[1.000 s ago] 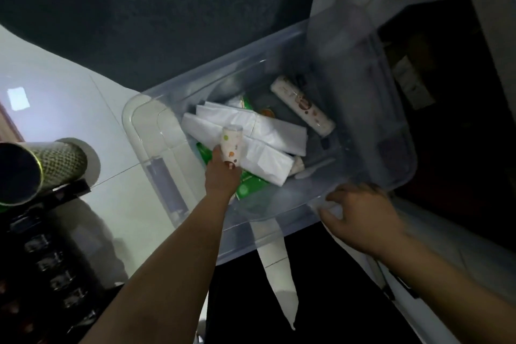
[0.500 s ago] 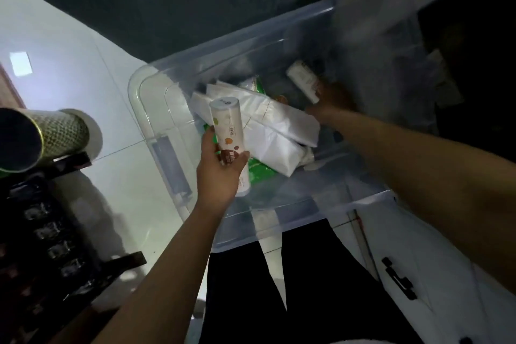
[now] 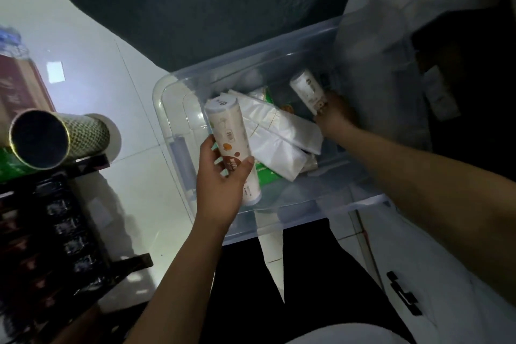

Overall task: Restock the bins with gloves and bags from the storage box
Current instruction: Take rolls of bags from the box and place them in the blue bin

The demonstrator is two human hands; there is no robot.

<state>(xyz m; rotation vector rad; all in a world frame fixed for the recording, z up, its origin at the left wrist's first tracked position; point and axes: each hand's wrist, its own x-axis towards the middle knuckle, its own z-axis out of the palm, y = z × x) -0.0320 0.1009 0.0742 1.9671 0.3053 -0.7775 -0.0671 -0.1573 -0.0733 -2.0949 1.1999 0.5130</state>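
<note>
A clear plastic storage box [image 3: 178, 148] sits on the white tiled floor in front of me. My left hand [image 3: 220, 184] grips a white printed roll [image 3: 231, 137] above the box's left side. Deep in the box on the right, my right hand [image 3: 335, 117] grips a second white roll [image 3: 307, 92] by its lower end and tilts it up. Between the two rolls lie white plastic packs [image 3: 279, 131] on top of a green packet [image 3: 265, 173].
A patterned gold-rimmed tube [image 3: 55, 139] lies on a black rack [image 3: 55, 218] at the left. A dark rug [image 3: 195, 8] is behind the box. A white panel with a black latch [image 3: 405, 296] lies at the lower right. My dark trousers [image 3: 307, 274] are below the box.
My left hand lifted its roll up out of the box. My right hand left the box's near rim, reached in and took hold of the second roll, raising it.
</note>
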